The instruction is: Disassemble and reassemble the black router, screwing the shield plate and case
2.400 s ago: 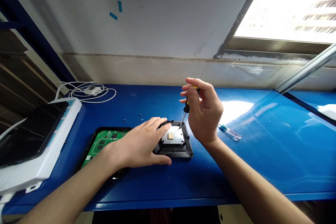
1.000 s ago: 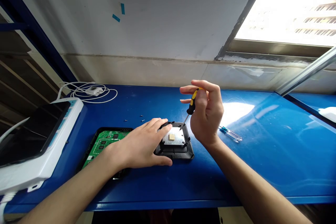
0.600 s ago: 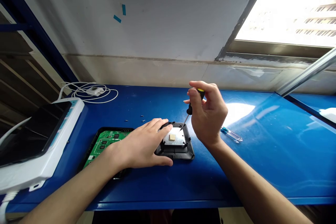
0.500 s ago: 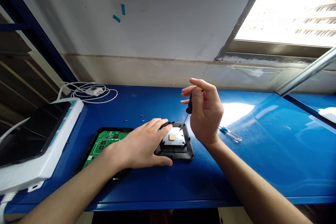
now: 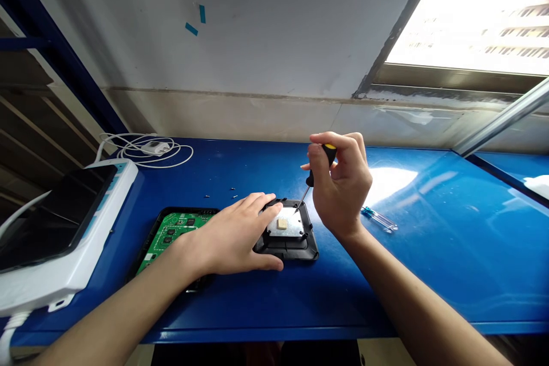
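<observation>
My right hand (image 5: 343, 183) is closed around a screwdriver (image 5: 329, 153) with a black and yellow handle. Its thin shaft slants down to the left, and the tip reaches the upper right part of a silver metal plate (image 5: 289, 230). The plate, with a small beige pad (image 5: 282, 223) on it, lies inside a black plastic cover (image 5: 311, 249). Across the cover's left side rests my left hand (image 5: 240, 234), fingers at the far edge and thumb at the near edge, holding it. Under my left forearm is a black housing with a green circuit board (image 5: 171, 231), partly hidden.
Several small screws (image 5: 234, 196) lie behind the circuit board. A clear-handled screwdriver (image 5: 381, 219) is right of my right hand. At left stand a white device with a dark screen (image 5: 55, 217) and a coiled white cable (image 5: 171, 164). The wall borders the blue table (image 5: 450, 263) behind.
My right hand has turned slightly and shifted a little right around the screwdriver handle, showing more of the yellow end. My left hand and the cover stay in place.
</observation>
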`<state>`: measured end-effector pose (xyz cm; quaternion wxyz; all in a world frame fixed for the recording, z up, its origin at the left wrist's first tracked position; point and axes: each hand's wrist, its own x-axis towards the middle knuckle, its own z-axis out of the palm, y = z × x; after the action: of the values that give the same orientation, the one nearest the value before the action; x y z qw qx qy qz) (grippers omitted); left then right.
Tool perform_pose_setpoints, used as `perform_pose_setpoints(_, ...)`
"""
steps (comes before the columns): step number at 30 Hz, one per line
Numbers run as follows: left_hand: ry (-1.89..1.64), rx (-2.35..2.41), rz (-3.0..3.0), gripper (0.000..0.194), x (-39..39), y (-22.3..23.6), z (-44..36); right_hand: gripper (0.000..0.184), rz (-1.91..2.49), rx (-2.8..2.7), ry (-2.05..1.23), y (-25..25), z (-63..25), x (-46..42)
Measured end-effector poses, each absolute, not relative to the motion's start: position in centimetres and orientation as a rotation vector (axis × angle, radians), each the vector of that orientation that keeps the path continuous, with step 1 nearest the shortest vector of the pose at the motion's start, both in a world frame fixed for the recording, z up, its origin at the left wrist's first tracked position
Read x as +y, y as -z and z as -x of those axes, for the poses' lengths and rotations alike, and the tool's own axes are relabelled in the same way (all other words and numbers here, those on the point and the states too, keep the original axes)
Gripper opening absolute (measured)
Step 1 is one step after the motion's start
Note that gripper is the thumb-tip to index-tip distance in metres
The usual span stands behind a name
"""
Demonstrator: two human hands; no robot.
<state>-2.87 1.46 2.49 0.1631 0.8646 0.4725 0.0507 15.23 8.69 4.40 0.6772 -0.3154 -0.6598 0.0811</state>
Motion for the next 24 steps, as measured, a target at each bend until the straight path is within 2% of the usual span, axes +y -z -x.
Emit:
perform_pose_setpoints(10, -0.156, 1.339, -2.476, 0.091, 1.52, -2.24, 2.96, 0.028, 0.594, -1.482, -0.359, -3.75, -15.24, 8.93)
perform_pose_setpoints(18, -0.176, 1.335, -2.489, 0.09, 1.51, -2.22, 2.88, 0.012, 0.674, -1.469, -0.227, -3.93, -15.3, 9.02)
perform_pose_setpoints(24, -0.133, 1.343, -2.494, 0.092, 1.57, -2.59, 2.68, 0.016, 0.653, -1.469, -0.328, -4.03, -15.1, 8.82)
